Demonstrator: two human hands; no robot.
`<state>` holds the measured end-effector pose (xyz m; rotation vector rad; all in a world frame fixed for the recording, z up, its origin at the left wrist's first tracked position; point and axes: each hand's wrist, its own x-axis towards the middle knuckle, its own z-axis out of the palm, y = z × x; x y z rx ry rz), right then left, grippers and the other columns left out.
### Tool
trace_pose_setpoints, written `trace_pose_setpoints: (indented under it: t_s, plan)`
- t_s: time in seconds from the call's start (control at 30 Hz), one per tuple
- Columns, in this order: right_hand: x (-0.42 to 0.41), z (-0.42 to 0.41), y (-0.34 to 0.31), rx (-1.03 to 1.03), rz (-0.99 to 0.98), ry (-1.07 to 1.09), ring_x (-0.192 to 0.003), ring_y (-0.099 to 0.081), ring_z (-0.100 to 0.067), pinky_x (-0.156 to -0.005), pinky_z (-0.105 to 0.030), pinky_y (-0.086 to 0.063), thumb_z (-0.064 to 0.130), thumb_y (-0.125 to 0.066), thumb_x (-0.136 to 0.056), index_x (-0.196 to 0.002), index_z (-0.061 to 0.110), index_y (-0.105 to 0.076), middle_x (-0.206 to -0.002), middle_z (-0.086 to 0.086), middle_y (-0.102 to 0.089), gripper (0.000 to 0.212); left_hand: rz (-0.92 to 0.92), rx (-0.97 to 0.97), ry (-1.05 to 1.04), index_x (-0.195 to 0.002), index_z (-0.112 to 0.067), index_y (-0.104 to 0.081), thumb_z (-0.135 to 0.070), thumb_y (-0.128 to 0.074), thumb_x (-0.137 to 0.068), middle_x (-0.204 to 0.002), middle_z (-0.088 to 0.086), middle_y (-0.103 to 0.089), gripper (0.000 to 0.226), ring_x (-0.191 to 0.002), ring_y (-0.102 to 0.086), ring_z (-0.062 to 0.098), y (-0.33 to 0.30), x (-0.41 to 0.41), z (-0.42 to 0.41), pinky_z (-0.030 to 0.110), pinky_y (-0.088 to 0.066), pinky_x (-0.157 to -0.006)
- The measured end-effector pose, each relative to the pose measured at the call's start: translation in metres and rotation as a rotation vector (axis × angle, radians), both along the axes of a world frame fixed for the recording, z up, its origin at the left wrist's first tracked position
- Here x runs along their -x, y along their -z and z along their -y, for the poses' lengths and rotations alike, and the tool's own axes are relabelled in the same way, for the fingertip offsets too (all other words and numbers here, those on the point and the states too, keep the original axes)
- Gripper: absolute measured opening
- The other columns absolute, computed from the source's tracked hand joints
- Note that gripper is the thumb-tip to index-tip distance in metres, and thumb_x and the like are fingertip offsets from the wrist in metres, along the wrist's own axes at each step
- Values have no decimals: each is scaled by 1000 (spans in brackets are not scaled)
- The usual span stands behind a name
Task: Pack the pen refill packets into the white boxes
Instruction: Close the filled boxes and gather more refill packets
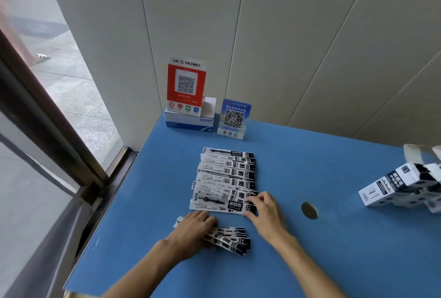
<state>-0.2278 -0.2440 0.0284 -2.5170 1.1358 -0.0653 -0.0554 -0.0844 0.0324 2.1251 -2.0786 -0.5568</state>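
We see the left hand lying palm down on a small fanned bundle of packets near the front edge of the table; its fingers lie flat over the bundle rather than curled round it, and about four packets show past the knuckles, though the hand hides the rest. The right hand reaches to the nearest packet of the main row and pinches its dark right end between thumb and fingertips.

That row of refill packets runs from the hands toward the far edge, overlapping like shingles; we count roughly nine, the overlap making an exact number uncertain.

At the right edge lie the white boxes, at least two or three piled together, one with its end flaps open; the frame cuts them off.

In the far left corner stand two QR code signs: a red one on a white and blue carton, and a blue one just beside it. One round hole is set in the tabletop, right of the hands.
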Motion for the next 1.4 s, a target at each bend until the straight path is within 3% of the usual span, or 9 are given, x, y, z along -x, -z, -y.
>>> trace_pose_setpoints:
  t_s: [0.37, 0.53, 0.7, 0.83, 0.93, 1.0, 1.1, 1.23, 1.4]
  plan:
    - [-3, 5, 1, -230, 237, -4, -79, -53, -12, -70, -25, -41, 21, -75, -79, -75, 23, -56, -81, 9, -57, 19, 159, -230, -17, -120, -13, -51, -41, -59, -91, -125, 10, -48, 41, -118, -43, 28, -8, 9, 12, 36, -32, -98]
    - [-1, 0, 0, -263, 326, 50, -78, -63, -12, -73, -28, -51, 17, -72, -82, -88, 21, -66, -84, 9, -69, 8, 130, -204, 8, -125, -14, -48, -41, -57, -92, -127, 7, -44, 43, -118, -42, 26, -10, 8, 8, 38, -35, -98]
    - [3, -5, -5, -255, 295, 94, -77, -62, -18, -71, -37, -52, 13, -68, -83, -77, 26, -61, -80, 7, -68, 16, 93, -183, 21, -126, -15, -48, -41, -57, -92, -127, 5, -47, 43, -120, -45, 24, -14, 3, 9, 37, -36, -97]
    - [3, -15, -15, -177, 285, 138, -112, -48, -14, -93, -24, -33, 8, -68, -81, -72, 25, -55, -117, 9, -57, 24, 96, -185, 68, -124, -15, -48, -42, -56, -93, -126, 5, -48, 43, -119, -47, 24, -18, -2, 9, 37, -37, -96]
    - [3, -23, -20, -165, 307, 196, -110, -42, -8, -96, -24, -31, 7, -69, -81, -73, 22, -56, -119, 12, -51, 21, 123, -176, 92, -122, -13, -47, -39, -55, -94, -127, 6, -50, 39, -120, -47, 25, -19, -8, 7, 37, -36, -97]
    - [2, -30, -25, -198, 375, 241, -84, -57, -6, -83, -27, -46, 5, -70, -79, -68, 26, -56, -92, 12, -66, 27, 146, -153, 102, -122, -13, -45, -35, -54, -95, -127, 7, -51, 37, -121, -48, 26, -21, -12, 6, 38, -36, -98]
    - [2, -44, -30, -261, 449, 376, -58, -58, -2, -61, -19, -47, 4, -71, -80, -65, 28, -58, -67, 9, -66, 31, 199, -121, 133, -127, -11, -41, -26, -50, -96, -128, 8, -54, 36, -120, -51, 29, -23, -14, 5, 39, -40, -94]
    - [11, -60, -36, -379, 684, 656, -56, -60, -15, -47, -20, -45, 2, -70, -81, -73, 17, -61, -68, -2, -66, 19, 286, -29, 219, -127, -7, -37, -14, -42, -98, -117, 10, -62, 30, -103, -63, 31, -22, -12, 10, 36, -38, -67]
    - [47, -74, -46, -568, 969, 977, -66, -56, -16, -55, -26, -48, 2, -67, -85, -80, 7, -64, -72, -6, -62, 7, 246, 6, 284, -127, -7, -36, -11, -40, -95, -112, 10, -64, 32, -99, -62, 34, -18, 5, 21, 37, -37, -66]
